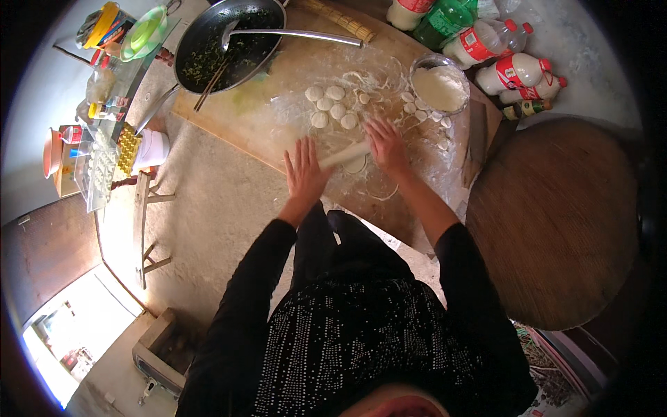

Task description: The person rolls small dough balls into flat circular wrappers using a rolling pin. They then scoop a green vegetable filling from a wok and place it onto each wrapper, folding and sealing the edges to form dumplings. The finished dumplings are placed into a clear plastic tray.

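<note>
My left hand lies with its fingers stretched out over the left end of a pale rolling pin. Over the pin's right end rests my right hand, its palm down. A flat round of dough shows partly beneath the pin, the rest hidden. Just beyond sit several floured dough discs in a cluster, with one smaller dough piece beside them. More small dough lumps lie to the right, next to a metal bowl of flour. All rest on a floured wooden board.
A wok of chopped greens holds a metal ladle and chopsticks. At the back right, several plastic bottles lie near a rolled straw mat. A large round wooden lid stands at right. A cluttered glass shelf is at left.
</note>
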Demonstrator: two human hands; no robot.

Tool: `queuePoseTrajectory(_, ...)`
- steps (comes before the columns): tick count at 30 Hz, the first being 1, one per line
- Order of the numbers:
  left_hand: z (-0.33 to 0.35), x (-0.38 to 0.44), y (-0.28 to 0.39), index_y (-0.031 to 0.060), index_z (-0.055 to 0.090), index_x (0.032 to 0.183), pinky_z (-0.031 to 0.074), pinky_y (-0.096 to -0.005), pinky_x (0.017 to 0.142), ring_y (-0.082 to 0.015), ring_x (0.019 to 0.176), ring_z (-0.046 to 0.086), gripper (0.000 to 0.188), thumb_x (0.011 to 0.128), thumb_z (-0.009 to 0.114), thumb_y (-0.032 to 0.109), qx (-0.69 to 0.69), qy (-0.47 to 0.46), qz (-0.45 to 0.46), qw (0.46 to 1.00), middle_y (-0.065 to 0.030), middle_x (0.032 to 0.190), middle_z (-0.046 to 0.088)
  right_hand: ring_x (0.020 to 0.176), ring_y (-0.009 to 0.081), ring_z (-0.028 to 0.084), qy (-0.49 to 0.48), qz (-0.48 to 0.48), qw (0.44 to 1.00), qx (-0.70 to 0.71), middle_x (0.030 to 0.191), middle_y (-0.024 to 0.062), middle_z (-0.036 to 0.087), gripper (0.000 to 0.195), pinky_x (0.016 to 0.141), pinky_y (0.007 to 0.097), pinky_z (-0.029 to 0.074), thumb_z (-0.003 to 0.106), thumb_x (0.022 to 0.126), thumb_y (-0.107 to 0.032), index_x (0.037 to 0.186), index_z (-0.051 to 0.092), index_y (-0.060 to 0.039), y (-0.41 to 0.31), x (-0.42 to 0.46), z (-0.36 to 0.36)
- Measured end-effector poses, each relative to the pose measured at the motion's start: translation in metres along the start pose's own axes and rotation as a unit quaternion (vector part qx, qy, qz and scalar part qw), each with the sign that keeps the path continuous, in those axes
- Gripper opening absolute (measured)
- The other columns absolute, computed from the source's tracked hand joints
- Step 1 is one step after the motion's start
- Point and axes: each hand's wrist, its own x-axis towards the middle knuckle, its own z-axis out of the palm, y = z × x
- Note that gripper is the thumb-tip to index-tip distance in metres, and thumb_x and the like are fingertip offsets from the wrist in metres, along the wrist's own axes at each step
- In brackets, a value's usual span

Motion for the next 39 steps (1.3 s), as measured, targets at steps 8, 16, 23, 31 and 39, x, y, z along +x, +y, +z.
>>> queuePoseTrajectory(8, 0.004, -0.061, 0.023, 0.0000, 0.026, 0.157, 0.011, -0.0600, 0.122, -0.0303, 0.156, 0.017, 0.090, 0.093, 0.061, 0.053, 0.012, -0.092, 0.017, 0.996, -0.0162, 0.166, 0.024, 0.136, 0.0322, 0.050, -0.007, -0.023, 1.000, 0.004, 0.141, 0.0144, 0.057, 0.039, 0.115, 0.0496, 0.035, 0.058, 0.097, -0.015, 0.134, 0.059, -0.0034, -0.003, -0.042, -0.008)
queuePoseTrajectory(16, 0.012, -0.046, 0.020, 0.0024, 0.025, 0.158, 0.009, -0.0594, 0.123, -0.0303, 0.155, 0.019, 0.090, 0.092, 0.065, 0.048, 0.006, -0.031, 0.016, 0.999, -0.0147, 0.165, 0.027, 0.136, 0.0324, 0.049, -0.005, -0.055, 0.998, 0.036, 0.143, 0.0128, 0.056, 0.041, 0.115, 0.0500, 0.034, 0.058, 0.098, -0.016, 0.136, 0.057, -0.0029, 0.022, -0.036, 0.003)
queuePoseTrajectory(23, -0.008, 0.002, -0.002, 0.0011, 0.029, 0.156, 0.012, -0.0589, 0.123, -0.0301, 0.154, 0.020, 0.083, 0.094, 0.062, 0.045, 0.041, 0.008, -0.016, 0.999, -0.0144, 0.164, 0.030, 0.136, 0.0325, 0.048, -0.017, -0.061, 0.998, -0.009, 0.142, 0.0148, 0.055, 0.045, 0.114, 0.0512, 0.036, 0.062, 0.094, -0.019, 0.136, 0.057, -0.0052, 0.012, 0.027, 0.006)
queuePoseTrajectory(31, -0.010, -0.061, 0.015, 0.0025, 0.034, 0.154, 0.018, -0.0585, 0.121, -0.0345, 0.151, 0.026, 0.078, 0.091, 0.069, 0.033, -0.022, -0.032, 0.056, 0.998, -0.0162, 0.161, 0.033, 0.119, 0.0337, 0.056, -0.060, -0.064, 0.996, 0.027, 0.126, 0.0124, 0.060, 0.045, 0.104, 0.0496, 0.043, 0.070, 0.082, -0.008, 0.127, 0.061, -0.0081, -0.005, -0.058, -0.029)
queuePoseTrajectory(39, -0.006, -0.034, 0.034, 0.0055, 0.050, 0.138, 0.040, -0.0496, 0.102, -0.0382, 0.119, 0.051, 0.067, 0.082, 0.078, 0.029, -0.178, 0.015, 0.121, 0.976, -0.0165, 0.131, 0.053, 0.114, 0.0383, 0.054, 0.015, 0.139, 0.983, 0.120, 0.121, 0.0167, 0.058, 0.047, 0.101, 0.0485, 0.043, 0.070, 0.084, -0.005, 0.129, 0.058, -0.0047, 0.006, -0.073, -0.039)
